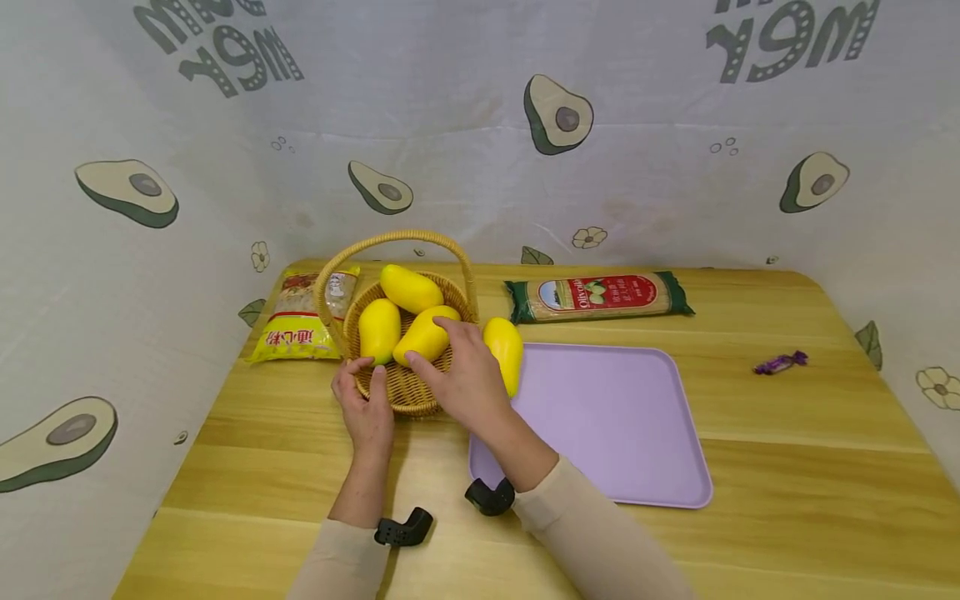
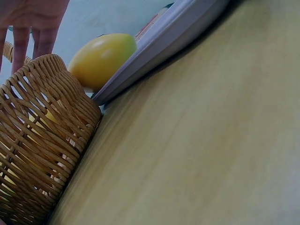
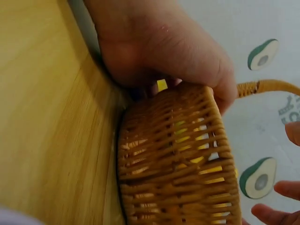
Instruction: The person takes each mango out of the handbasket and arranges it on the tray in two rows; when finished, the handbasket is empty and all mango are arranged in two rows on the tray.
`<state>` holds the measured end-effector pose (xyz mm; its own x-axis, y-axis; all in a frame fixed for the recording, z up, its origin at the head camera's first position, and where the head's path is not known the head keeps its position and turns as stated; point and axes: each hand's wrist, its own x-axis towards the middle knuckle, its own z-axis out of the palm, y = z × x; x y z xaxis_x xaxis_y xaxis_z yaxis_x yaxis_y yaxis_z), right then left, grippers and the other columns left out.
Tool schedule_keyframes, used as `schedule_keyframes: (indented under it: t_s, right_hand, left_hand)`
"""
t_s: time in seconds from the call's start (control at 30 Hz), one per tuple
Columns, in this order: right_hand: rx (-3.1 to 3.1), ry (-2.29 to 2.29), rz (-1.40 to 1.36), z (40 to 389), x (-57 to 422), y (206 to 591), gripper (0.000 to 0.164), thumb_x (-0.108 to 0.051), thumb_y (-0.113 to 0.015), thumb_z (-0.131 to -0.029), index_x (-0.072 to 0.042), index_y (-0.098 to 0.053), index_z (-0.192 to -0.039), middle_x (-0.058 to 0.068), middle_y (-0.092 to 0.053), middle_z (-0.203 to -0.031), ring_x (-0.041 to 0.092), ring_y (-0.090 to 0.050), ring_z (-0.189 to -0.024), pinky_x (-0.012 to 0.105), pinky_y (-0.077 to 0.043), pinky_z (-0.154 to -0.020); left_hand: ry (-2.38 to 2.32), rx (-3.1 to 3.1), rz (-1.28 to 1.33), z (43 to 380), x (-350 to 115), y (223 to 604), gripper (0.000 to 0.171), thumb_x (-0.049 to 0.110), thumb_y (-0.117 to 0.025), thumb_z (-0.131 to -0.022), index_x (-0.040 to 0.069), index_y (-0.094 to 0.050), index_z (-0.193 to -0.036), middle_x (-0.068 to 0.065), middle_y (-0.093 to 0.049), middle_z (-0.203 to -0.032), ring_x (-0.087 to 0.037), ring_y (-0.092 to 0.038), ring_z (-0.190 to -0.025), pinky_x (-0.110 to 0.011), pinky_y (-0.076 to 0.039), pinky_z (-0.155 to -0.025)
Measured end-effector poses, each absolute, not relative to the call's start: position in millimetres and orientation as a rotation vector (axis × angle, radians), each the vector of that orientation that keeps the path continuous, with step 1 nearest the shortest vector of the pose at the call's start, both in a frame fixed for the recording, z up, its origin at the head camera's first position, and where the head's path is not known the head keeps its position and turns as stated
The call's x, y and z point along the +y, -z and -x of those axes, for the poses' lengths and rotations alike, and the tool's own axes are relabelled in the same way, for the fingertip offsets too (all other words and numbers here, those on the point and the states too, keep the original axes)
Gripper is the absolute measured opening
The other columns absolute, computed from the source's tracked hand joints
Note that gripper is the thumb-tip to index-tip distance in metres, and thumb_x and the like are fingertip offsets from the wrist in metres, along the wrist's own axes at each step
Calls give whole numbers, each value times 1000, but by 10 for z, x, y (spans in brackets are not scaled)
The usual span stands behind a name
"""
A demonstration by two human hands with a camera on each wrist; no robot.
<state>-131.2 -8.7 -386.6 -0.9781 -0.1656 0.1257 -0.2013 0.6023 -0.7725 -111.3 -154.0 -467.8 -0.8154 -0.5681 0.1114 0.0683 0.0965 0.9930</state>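
A wicker basket (image 1: 405,392) with an arched handle stands left of the table's middle. In it lie a mango at the back (image 1: 411,289), a mango on the left (image 1: 379,329) and a mango in front (image 1: 423,337). My left hand (image 1: 366,410) grips the basket's left front side, its thumb over the rim. Above the front mango, my right hand (image 1: 468,375) has thumb and fingers spread around it; in the right wrist view these fingers (image 3: 288,192) appear above the rim. Another mango (image 1: 504,354) lies outside, between the basket and the lilac tray (image 1: 611,425).
Behind the basket on the left lies a yellow bag of pasta (image 1: 303,321). A long pack of noodles (image 1: 600,296) lies behind the tray. Toward the right is a purple wrapped candy (image 1: 780,362). An avocado-print cloth (image 1: 465,108) hangs around the wooden table (image 1: 810,483).
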Motion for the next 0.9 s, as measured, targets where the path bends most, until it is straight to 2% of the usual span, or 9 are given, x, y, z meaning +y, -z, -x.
schedule_keyframes:
  t_s: [0.2, 0.47, 0.77, 0.9]
  right_hand:
    - [-2817, -1400, -248, 1463, -258, 3885, 79, -53, -71, -91, -16, -42, -155, 15, -42, -154, 40, -52, -134, 57, -46, -110]
    - [-2905, -1405, -183, 1614, -390, 3898, 91, -57, -70, -90, -19, -28, -161, 21, -19, -165, 59, -48, -128, 67, -46, -103]
    - [-2957, -1369, -146, 1721, -467, 3953, 97, -55, -72, -89, -16, -22, -163, 23, -14, -167, 63, -42, -131, 70, -38, -108]
    - [-3007, -1325, -126, 1749, -498, 3966, 98, -55, -71, -90, -17, -20, -163, 23, -11, -167, 61, -44, -131, 68, -39, -109]
  left_hand:
    - [1767, -1901, -489, 1121, -1533, 4697, 25, 14, -58, -99, 0, -56, -119, -19, -33, -151, -33, -22, -153, -54, -14, -127]
    - [1758, -1887, -483, 1128, -1538, 4701, 24, 14, -58, -99, -1, -56, -118, -20, -35, -149, -34, -22, -153, -54, -14, -127]
    - [1754, -1896, -485, 1135, -1537, 4691, 25, 14, -58, -98, -1, -56, -118, -20, -34, -149, -34, -22, -153, -55, -13, -127]
    - [1756, -1891, -489, 1142, -1545, 4701, 25, 14, -58, -98, -1, -56, -118, -20, -34, -149, -35, -22, -153, -55, -14, -127]
